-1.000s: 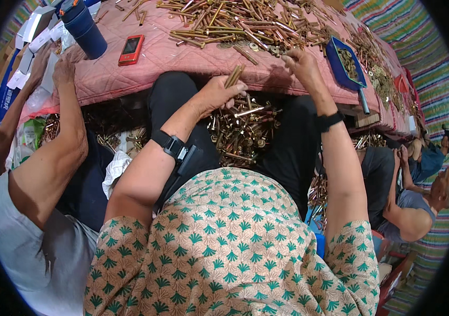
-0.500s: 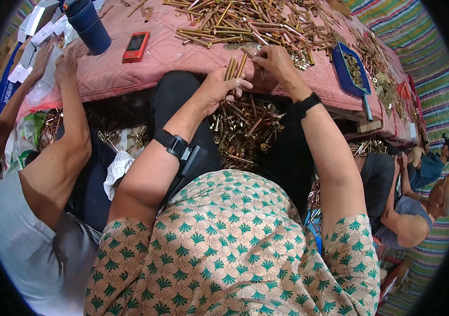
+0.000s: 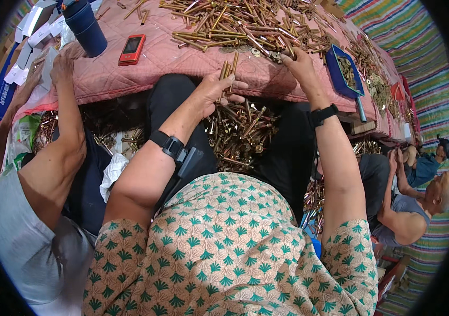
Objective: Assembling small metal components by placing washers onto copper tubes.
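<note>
Over the near edge of the worktop [image 3: 114, 84], the left hand [image 3: 214, 92] holds a few brassy bolts [image 3: 226, 71], its outer fingers loosely spread. Half a second ago the right hand [image 3: 302, 69] was just beside it; now it has moved to the near rim of the bolt pile [image 3: 240, 26], fingers at one bolt [image 3: 290, 51] (gripped or merely touched, I cannot tell). Pink cloth [image 3: 266, 73] stretches between the hands and leftward to a red phone [image 3: 131, 50]; rightward, a blue scoop [image 3: 347, 91] overhangs the near edge.

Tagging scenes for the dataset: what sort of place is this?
Likely an informal hardware workshop: heaped brass-coloured bolts on a pink quilted cover, plus a long-handled blue scoop holding washers.
</note>
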`<state>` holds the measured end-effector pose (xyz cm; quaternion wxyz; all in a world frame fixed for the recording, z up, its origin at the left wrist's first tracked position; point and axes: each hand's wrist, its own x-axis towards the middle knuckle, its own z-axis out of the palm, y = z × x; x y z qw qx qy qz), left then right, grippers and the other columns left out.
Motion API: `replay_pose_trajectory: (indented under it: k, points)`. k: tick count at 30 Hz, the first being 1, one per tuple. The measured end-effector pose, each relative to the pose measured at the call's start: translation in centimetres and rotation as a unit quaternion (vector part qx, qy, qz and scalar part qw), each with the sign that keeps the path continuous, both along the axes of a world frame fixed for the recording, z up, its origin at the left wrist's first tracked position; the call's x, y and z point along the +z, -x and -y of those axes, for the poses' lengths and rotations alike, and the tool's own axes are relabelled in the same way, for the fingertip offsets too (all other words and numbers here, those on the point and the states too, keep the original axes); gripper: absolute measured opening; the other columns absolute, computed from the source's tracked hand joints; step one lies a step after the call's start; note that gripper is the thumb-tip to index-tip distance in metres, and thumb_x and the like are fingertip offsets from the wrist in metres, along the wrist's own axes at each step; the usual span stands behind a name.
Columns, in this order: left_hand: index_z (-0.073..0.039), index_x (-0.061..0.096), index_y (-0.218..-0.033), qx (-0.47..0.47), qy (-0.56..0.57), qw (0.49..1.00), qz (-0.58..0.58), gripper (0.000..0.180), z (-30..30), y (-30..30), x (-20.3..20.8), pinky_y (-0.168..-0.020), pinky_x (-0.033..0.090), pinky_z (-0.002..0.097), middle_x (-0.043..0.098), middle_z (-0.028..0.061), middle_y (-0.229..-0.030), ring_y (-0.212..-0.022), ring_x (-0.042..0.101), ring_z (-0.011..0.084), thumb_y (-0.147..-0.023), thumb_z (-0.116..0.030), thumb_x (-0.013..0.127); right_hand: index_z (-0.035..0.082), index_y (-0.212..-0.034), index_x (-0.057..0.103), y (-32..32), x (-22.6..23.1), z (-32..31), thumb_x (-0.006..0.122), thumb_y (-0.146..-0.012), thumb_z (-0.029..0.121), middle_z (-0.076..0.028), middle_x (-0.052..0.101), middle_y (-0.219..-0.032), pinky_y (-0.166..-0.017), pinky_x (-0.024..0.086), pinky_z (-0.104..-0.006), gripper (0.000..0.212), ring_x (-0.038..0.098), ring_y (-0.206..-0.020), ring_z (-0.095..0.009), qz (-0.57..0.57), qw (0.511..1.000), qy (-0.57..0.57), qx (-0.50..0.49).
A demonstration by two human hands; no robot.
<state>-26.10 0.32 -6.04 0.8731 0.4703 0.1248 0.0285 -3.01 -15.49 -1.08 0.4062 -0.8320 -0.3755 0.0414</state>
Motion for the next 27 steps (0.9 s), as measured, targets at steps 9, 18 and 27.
replay_pose_trajectory:
  k: [9,18,27]
  points:
    - [-0.006,0.054,-0.115,-0.018,-0.03,0.999,0.007,0.028,0.3,-0.6,-0.9,-0.044,0.036,0.016,0.066,0.0075,-0.085,-0.051,0.046,0.0034,-0.092,-0.024,0.056,0.003,-0.091,0.067,-0.1,-1.5,-1.8,0.07,-0.073,0.019,-0.019,0.065,-0.082,-0.073,0.048,-0.0436,0.024,0.062,-0.081,-0.036,0.249,0.96,0.121,-0.029]
    - [-0.005,0.056,-0.113,-0.055,-0.04,0.998,0.015,0.028,0.5,-0.7,-0.5,-0.043,0.032,0.0161,0.065,0.007,-0.084,-0.051,0.045,0.0022,-0.091,-0.022,0.059,0.004,-0.084,0.07,0.1,-1.4,-0.3,0.073,-0.072,0.013,-0.008,0.063,-0.065,-0.058,0.046,-0.0293,0.016,0.058,-0.06,-0.015,0.086,0.996,-0.018,-0.033]
    - [-0.003,0.058,-0.103,-0.058,-0.059,0.996,0.013,0.022,0.9,-0.6,-0.2,-0.042,0.031,0.0158,0.065,0.0061,-0.081,-0.049,0.043,0.0014,-0.09,-0.022,0.06,0.001,-0.087,0.066,7.8,-0.1,-1.6,0.068,-0.08,0.004,0.003,0.059,-0.072,-0.059,0.043,-0.0199,0.008,0.051,-0.067,-0.004,-0.11,0.982,-0.147,0.048]
